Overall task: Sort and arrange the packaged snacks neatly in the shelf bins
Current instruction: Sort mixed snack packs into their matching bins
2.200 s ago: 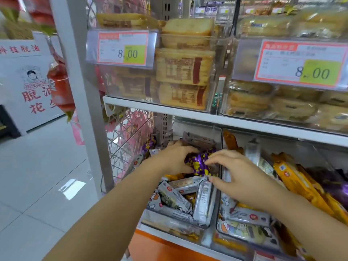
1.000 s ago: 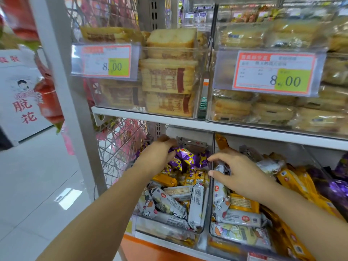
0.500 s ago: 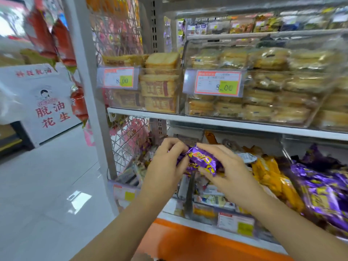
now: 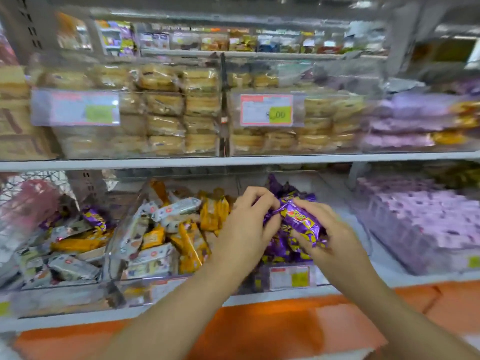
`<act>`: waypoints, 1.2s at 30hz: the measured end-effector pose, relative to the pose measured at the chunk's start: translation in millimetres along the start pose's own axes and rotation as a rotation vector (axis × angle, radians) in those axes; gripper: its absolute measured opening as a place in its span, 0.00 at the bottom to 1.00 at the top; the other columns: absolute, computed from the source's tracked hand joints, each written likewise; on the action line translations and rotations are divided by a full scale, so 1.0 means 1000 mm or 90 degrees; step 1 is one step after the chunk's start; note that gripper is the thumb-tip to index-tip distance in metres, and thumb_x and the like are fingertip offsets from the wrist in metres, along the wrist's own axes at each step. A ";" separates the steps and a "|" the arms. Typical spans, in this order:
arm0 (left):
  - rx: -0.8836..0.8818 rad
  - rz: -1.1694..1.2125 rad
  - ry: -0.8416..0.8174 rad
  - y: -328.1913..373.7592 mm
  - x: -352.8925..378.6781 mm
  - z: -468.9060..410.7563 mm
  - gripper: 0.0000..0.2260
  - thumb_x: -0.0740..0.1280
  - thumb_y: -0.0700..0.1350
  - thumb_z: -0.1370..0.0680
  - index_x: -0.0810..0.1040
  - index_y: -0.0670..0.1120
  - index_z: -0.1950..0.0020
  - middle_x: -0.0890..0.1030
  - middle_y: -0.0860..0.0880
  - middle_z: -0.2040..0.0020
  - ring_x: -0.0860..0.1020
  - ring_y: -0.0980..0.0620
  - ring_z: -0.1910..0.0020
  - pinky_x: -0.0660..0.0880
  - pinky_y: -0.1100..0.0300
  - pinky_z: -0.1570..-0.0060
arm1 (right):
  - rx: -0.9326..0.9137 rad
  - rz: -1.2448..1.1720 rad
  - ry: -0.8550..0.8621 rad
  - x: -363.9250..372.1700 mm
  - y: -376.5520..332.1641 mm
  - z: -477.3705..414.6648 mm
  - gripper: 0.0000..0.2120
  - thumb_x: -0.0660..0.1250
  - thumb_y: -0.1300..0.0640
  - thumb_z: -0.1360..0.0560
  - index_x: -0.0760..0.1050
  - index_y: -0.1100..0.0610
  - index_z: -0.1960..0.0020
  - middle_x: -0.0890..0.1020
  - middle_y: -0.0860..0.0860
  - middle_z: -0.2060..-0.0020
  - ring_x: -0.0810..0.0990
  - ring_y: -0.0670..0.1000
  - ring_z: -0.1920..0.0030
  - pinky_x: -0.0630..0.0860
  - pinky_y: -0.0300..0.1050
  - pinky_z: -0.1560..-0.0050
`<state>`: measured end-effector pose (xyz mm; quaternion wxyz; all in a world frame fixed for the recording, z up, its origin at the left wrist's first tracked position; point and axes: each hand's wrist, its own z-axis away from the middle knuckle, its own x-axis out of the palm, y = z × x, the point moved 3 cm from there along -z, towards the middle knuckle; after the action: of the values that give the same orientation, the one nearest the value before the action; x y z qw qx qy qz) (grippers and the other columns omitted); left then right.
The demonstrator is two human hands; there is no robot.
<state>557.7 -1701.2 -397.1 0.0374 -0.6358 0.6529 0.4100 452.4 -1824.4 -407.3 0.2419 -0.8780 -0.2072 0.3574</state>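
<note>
Holding one purple snack pack point(image 4: 301, 222) in both hands, directly above the purple bin point(image 4: 259, 280), a clear lower-shelf bin heaped with matching purple packs point(image 4: 279, 249). The pack is tilted, its left end higher. Whether it touches the heap under it: cannot tell, the hands cover that.

The left hand point(image 4: 246, 224) is over the purple bin's left part, fingers curled close together, tips pinching the pack's crimped left end. The right hand point(image 4: 337, 239) is over the bin's right part, fingers and thumb curled round the pack's body, clamped on it. Both forearms come in from below the purple bin, across its front wall.

A small price tag point(image 4: 289, 277) is on the purple bin's front wall, its print blurred.

Just left of the purple bin is a mixed bin point(image 4: 145, 280) with orange packs point(image 4: 192, 242) and white packs point(image 4: 179, 206) jumbled together. Further left is another bin point(image 4: 65, 284) with one stray purple pack point(image 4: 94, 218) among grey and orange ones.

Right of the purple bin lie stacked lilac packs point(image 4: 420, 224), with a bare white shelf strip between them and the bin.

Above the purple bin runs a white shelf board point(image 4: 233, 160), carrying clear bins of pale yellow cakes point(image 4: 168, 113) and an upper price tag point(image 4: 266, 110).

Below the purple bin is an orange panel point(image 4: 259, 328).
</note>
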 end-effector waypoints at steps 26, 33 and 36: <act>-0.052 -0.447 -0.603 -0.053 0.047 -0.022 0.37 0.62 0.68 0.28 0.48 0.65 0.25 0.39 0.52 0.22 0.48 0.47 0.23 0.41 0.38 0.27 | 0.123 0.491 -0.404 0.004 0.123 -0.042 0.27 0.56 0.43 0.21 0.51 0.39 0.25 0.51 0.49 0.23 0.55 0.53 0.26 0.59 0.51 0.32; -0.020 -0.506 -0.514 -0.053 0.064 -0.042 0.35 0.60 0.69 0.28 0.53 0.61 0.24 0.45 0.50 0.22 0.67 0.47 0.29 0.42 0.41 0.27 | 0.163 0.392 -0.235 -0.018 0.125 -0.054 0.17 0.65 0.51 0.24 0.74 0.49 0.36 0.68 0.50 0.31 0.66 0.53 0.32 0.64 0.45 0.33; 0.001 -0.491 -0.475 -0.051 0.075 -0.052 0.32 0.62 0.66 0.26 0.56 0.60 0.25 0.47 0.49 0.22 0.66 0.47 0.29 0.47 0.44 0.27 | 0.070 0.290 -0.255 -0.010 0.101 -0.054 0.19 0.69 0.48 0.27 0.75 0.46 0.37 0.68 0.47 0.31 0.65 0.51 0.31 0.61 0.47 0.31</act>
<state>612.2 -1784.4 -430.8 0.4154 -0.6408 0.3145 0.5639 504.9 -1925.6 -426.2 0.1571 -0.7998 -0.0290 0.5787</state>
